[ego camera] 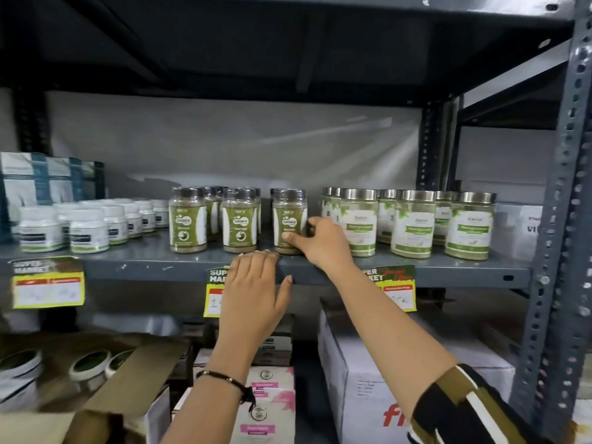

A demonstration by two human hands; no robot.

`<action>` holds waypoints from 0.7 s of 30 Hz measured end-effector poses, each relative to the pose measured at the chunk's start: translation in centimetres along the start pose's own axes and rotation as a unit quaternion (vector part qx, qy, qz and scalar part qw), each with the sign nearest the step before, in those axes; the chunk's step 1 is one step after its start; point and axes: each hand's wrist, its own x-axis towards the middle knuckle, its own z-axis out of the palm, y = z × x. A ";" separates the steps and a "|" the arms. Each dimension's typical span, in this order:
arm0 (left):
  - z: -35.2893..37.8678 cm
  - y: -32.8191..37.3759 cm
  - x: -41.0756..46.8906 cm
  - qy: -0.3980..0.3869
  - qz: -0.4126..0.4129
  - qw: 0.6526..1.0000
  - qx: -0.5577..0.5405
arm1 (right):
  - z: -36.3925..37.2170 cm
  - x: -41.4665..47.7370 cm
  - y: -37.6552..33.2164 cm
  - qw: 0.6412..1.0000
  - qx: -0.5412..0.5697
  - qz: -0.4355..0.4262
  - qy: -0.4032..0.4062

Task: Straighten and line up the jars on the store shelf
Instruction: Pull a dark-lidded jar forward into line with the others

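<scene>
Three rows of green-label jars with dark lids stand mid-shelf, their front jars side by side (188, 219), (239, 221). My right hand (323, 243) grips the right side of the third front jar (287, 219), thumb on its label. My left hand (253, 290) rests flat with fingers apart against the grey shelf's front edge (144, 267), holding nothing. To the right stand larger silver-lidded jars (413, 224) with pale green powder, in rows. Small white jars (88, 230) fill the left of the shelf.
Blue-and-white boxes (48, 181) are stacked at the far left. Yellow price tags (48, 283) hang from the shelf edge. A perforated steel upright (557, 219) frames the right side. Below sit cardboard cartons, a white box (368, 379) and pink packets (272, 395).
</scene>
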 end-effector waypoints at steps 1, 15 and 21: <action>0.0 -0.1 0.0 0.002 0.001 1.000 -0.001 | 0.1 0.1 0.0 1.000 0.000 0.003 0.000; 0.4 -0.1 0.0 0.013 0.003 1.000 -0.006 | -0.1 0.1 0.2 0.999 0.013 0.037 -0.021; 0.4 -0.1 -0.1 0.019 0.003 1.000 -0.007 | -0.2 0.1 0.3 0.998 0.030 0.035 -0.033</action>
